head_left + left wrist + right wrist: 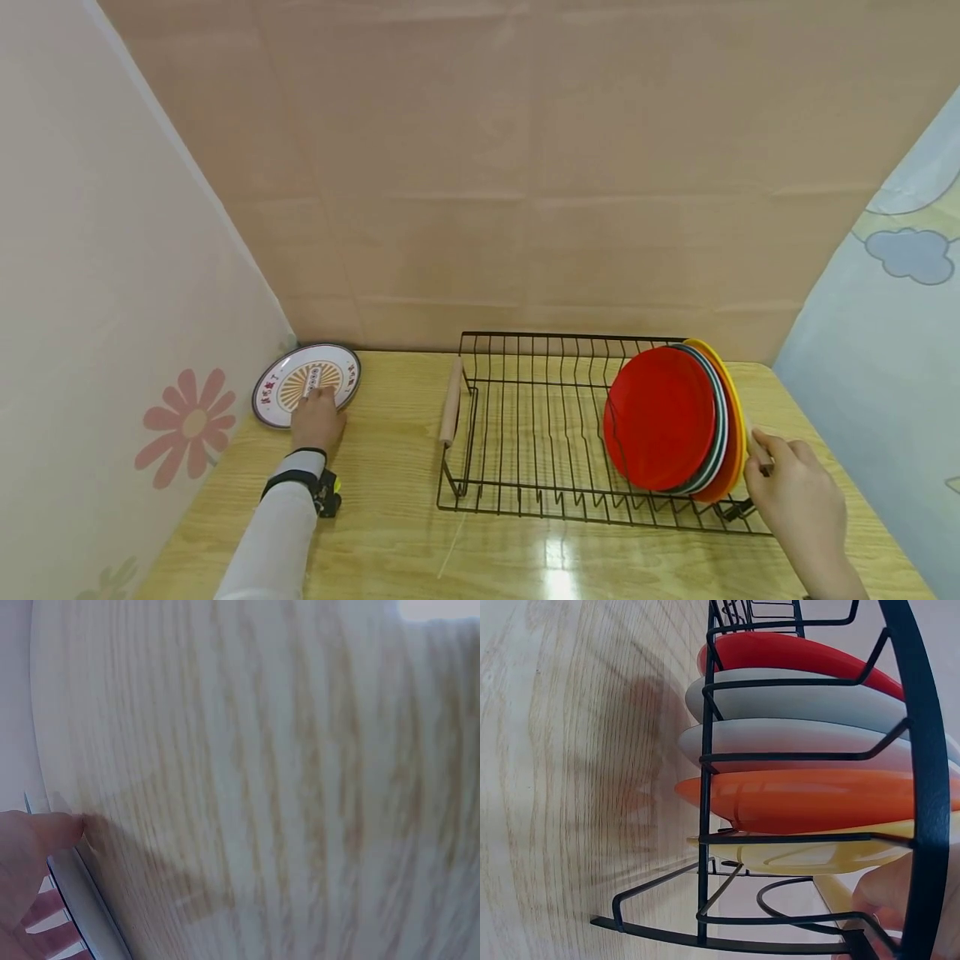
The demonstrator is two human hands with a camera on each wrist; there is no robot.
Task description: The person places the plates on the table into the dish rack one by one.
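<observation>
Left hand (317, 419) rests flat-fingered on the patterned plate (306, 383); right hand (795, 492) apparently grips the rack's wooden handle (756, 448) beside the stacked plates (675, 421).

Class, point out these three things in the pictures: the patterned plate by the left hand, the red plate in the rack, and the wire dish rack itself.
patterned plate (288, 381), head view, on its printed face.
red plate (660, 417), head view, middle of its red face.
dish rack (525, 433), head view, on the bare wire floor.
</observation>
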